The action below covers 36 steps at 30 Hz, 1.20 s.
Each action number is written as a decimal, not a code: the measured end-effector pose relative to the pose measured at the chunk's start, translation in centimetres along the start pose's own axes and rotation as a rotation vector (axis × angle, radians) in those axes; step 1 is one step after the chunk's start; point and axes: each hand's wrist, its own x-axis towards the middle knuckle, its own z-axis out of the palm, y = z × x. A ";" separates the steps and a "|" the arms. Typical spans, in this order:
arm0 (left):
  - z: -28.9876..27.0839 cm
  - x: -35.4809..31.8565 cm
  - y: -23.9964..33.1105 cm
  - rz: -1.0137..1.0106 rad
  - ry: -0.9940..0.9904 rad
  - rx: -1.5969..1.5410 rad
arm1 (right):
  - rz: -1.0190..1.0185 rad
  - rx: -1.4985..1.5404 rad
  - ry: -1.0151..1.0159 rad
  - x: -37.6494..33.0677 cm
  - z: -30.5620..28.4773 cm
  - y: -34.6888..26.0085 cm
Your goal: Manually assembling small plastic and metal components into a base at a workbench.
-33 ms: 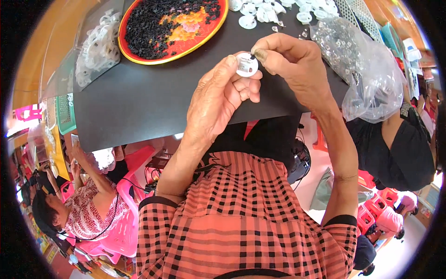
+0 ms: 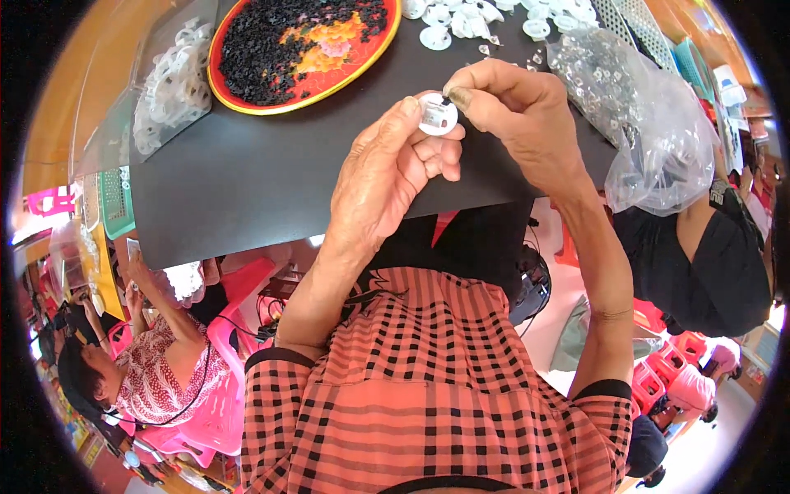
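Between the thumb and fingers of my left hand (image 2: 387, 152) is a round white plastic part (image 2: 438, 115), its recessed face turned up. My right hand (image 2: 518, 111) pinches a small black piece (image 2: 447, 100) against the upper right rim of that part. Whether the black piece is seated in it cannot be made out. Beyond my hands, a red tray (image 2: 329, 81) with a yellow rim and flower print holds many such small black pieces (image 2: 255, 62). A pile of similar white parts (image 2: 469, 18) lies at the table's far side.
A clear plastic bag (image 2: 650, 123) of small transparent pieces lies at the right of the dark table (image 2: 239, 181). On the left, a clear bin (image 2: 173, 90) holds white rings. A green basket (image 2: 117, 202) hangs near the left edge. Other people sit on both sides, one on a pink chair (image 2: 206, 412).
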 end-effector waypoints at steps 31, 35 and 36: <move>0.7 0.2 -1.4 0.012 0.035 0.178 | -0.535 -0.585 0.155 -1.2 -0.6 2.9; 0.7 0.3 -1.4 0.032 0.021 0.175 | -0.497 -0.577 0.164 -1.2 -0.4 2.9; 0.7 0.3 -1.4 0.031 0.020 0.175 | -0.521 -0.595 0.167 -1.1 -0.4 2.9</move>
